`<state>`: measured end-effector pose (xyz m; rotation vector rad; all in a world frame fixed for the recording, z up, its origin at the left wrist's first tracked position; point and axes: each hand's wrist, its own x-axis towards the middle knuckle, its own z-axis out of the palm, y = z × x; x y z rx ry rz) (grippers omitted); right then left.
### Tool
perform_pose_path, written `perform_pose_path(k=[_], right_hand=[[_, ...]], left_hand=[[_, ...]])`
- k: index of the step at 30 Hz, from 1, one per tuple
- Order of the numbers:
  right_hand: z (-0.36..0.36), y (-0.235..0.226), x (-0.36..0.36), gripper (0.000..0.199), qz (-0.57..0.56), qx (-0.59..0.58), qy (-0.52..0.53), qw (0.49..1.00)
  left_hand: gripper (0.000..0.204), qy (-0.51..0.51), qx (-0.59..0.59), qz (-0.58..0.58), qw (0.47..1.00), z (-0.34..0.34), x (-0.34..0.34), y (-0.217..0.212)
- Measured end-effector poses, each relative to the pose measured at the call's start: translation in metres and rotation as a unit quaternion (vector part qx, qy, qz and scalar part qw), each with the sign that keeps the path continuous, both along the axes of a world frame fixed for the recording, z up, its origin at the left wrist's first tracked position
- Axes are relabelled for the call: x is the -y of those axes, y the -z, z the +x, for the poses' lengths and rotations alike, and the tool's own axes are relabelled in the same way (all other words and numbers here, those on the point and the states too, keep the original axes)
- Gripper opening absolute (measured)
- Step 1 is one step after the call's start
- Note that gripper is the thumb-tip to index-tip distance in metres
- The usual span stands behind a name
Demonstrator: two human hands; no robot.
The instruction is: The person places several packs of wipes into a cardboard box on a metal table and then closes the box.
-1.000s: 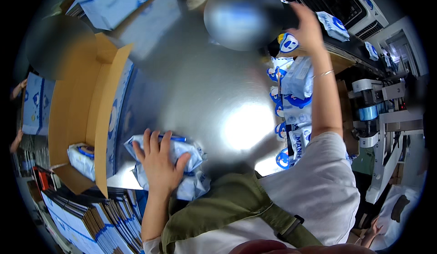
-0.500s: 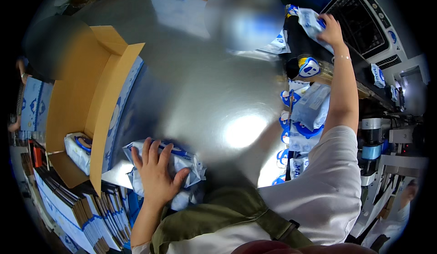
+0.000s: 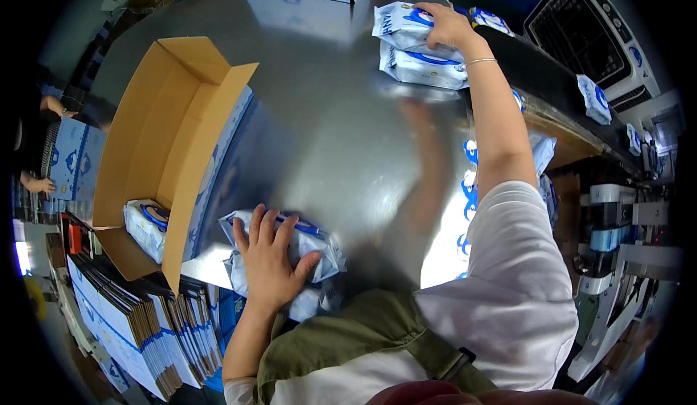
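Now left hand [image 3: 270, 260] presses one pack [image 3: 305, 242] (right hand [image 3: 444, 24] on two packs [image 3: 417, 46])

Colour rundown: the packs [image 3: 417, 46] at about 1 o'clock are white with blue swooshes, same as the crinkly pack [image 3: 305, 242] near 6 o'clock, white plastic with a dark blue stripe. Open cardboard box [image 3: 170, 140] at 9 o'clock is plain tan inside, white-and-blue printed outside, with another white and blue pack [image 3: 147, 225] in it. The table [image 3: 319, 122] is shiny grey steel. Flat cartons [image 3: 138, 318] stacked at 7 o'clock show brown edges with blue-white faces. Shirt sleeve [image 3: 515, 274] is white, apron [image 3: 341, 340] olive green.
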<state>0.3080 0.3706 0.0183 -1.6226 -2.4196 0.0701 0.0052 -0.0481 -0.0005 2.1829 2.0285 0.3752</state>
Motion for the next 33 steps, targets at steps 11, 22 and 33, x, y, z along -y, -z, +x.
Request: perform_pose_path(k=[11,22,33], right_hand=[[-0.027,0.027,0.308,0.093,0.129,0.059,-0.174,0.975],[-0.004,0.034,0.137,0.102,-0.29,-0.186,-0.081,0.935],[-0.136,0.104,0.218,0.074,-0.532,-0.385,-0.285,0.698]], left_hand=[[0.064,0.052,-0.002,0.013,0.999,-0.004,0.012,0.008],[0.066,-0.196,0.295,0.067,0.933,-0.069,0.115,0.022],[0.073,-0.312,0.652,-0.041,0.69,-0.046,0.144,0.099]])
